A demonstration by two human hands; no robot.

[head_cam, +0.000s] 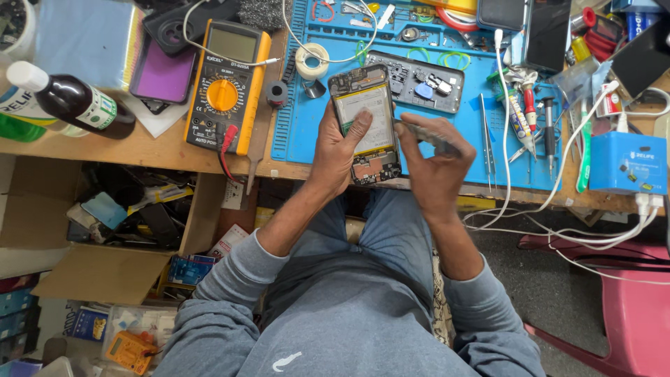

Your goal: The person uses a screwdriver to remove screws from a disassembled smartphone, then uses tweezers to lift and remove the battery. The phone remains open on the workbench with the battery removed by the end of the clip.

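Fingers (pixel 359 126) of left hand (pixel 335 150) wrapped round opened phone (pixel 364 122) to steady it; right hand (pixel 436 164) pinched grey tool (pixel 426 136), aimed at 9 o'clock.

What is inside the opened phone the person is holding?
Inside the opened phone, held by the left hand, a pale battery fills the middle, with dark circuit boards at both ends. The thumb covers part of the battery. The right hand holds a thin tool at its edge.
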